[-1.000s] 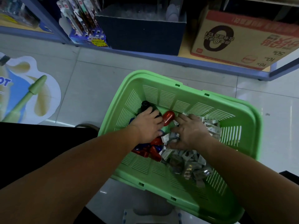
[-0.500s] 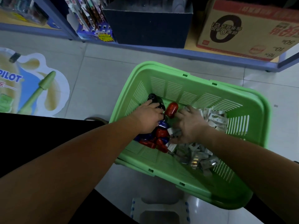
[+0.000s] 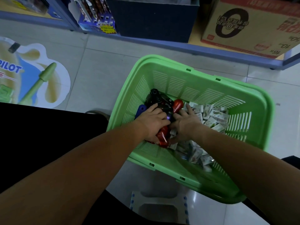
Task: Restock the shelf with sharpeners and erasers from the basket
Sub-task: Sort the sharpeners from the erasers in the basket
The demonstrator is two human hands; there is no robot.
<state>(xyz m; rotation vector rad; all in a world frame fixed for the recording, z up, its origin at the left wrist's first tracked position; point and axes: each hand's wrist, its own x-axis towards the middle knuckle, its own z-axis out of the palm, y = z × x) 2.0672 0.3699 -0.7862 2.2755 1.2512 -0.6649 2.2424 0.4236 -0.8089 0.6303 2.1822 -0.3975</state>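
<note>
Head view: both hands have drawn together over the sharpeners (image 3: pixel 162 101) by the green basket's (image 3: pixel 203 75) left wall, so a pick looks under way, with nothing lifted out yet. The left hand (image 3: pixel 152 122) has its grip curled round a red sharpener (image 3: pixel 163 137). The right hand (image 3: pixel 186 124) lies spread, holding nothing. Visible are two red, one blue sharpener (image 3: pixel 141 110) and one purple; the erasers (image 3: pixel 214 116) are too many to count.
</note>
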